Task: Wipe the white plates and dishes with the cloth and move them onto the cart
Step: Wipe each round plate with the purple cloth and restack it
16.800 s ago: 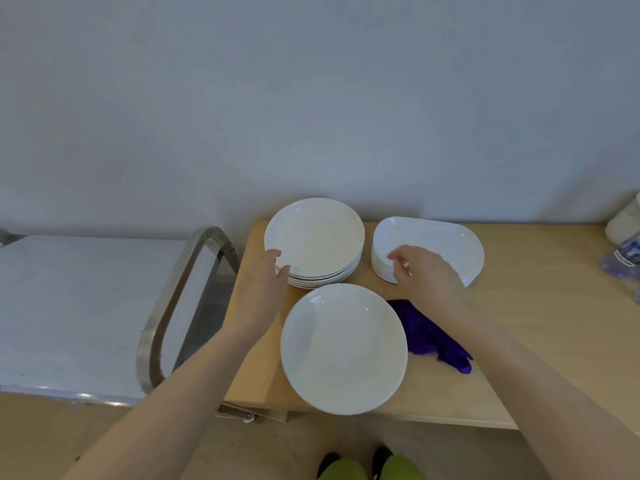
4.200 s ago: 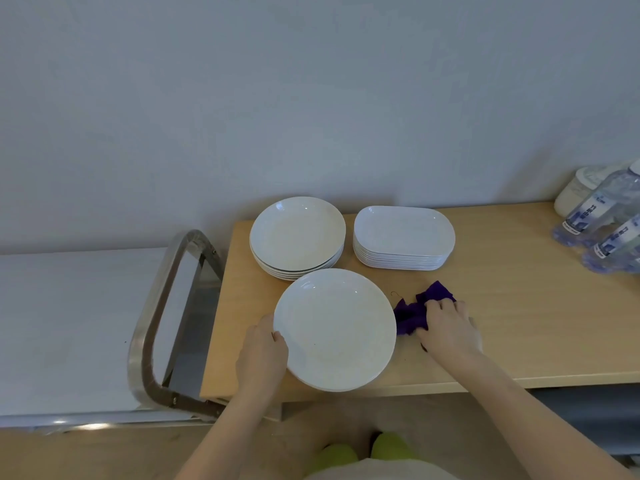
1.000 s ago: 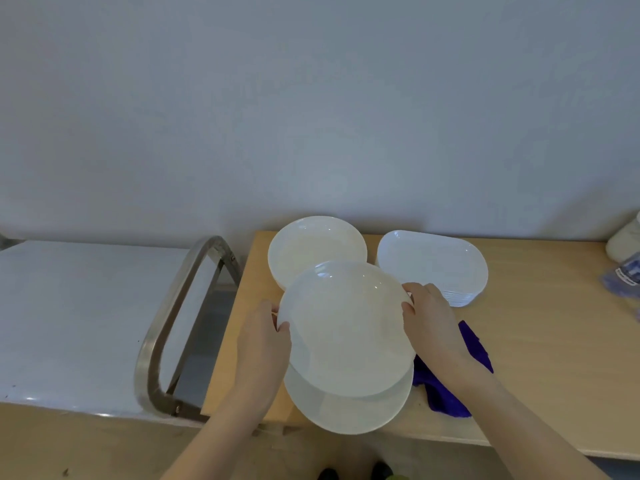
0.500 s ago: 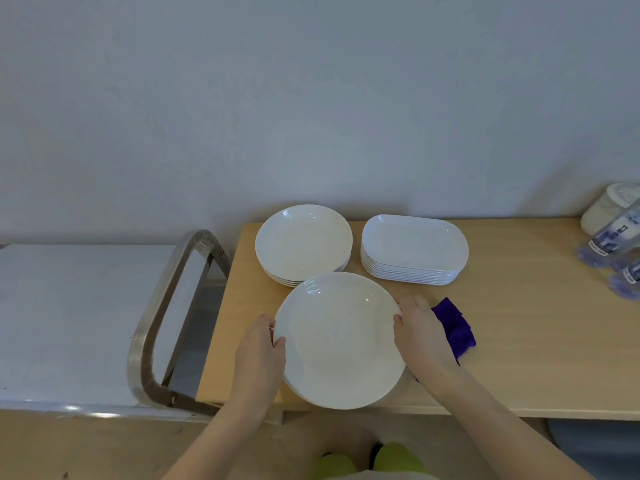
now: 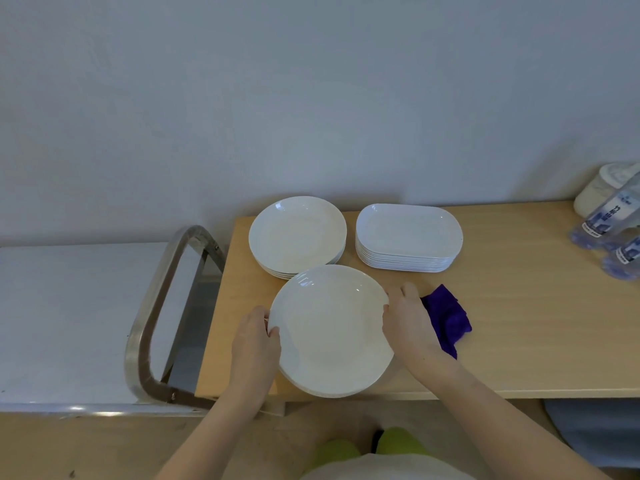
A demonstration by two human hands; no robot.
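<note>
- Setting: pale grey wall; light wooden table (image 5: 519,327) against it; steel cart (image 5: 69,323) with a looped handle just left of the table.
- Near plate stack (image 5: 330,332): round, white, at the table's front edge, its rim overhanging slightly; sits between my two hands.
- My left hand (image 5: 254,341): forearm coming up from below, fingers curled round the stack's left rim, thumb on top of the edge.
- My right hand (image 5: 408,327): forearm angled in from lower right, fingers curled against the right rim, gripping it.
- Change: a second ago I held the top plate lifted and tilted above the stack; now it lies flat on the stack. Half a second ago the pose was the same.
- Purple cloth (image 5: 448,317): crumpled on the table, just beside my right hand, partly behind it.
- Far round plates (image 5: 298,233): stacked behind, touching or nearly touching the near stack.
- Oval dishes (image 5: 408,237): stacked to the right of those.
- Bottles (image 5: 609,220): far right edge.
</note>
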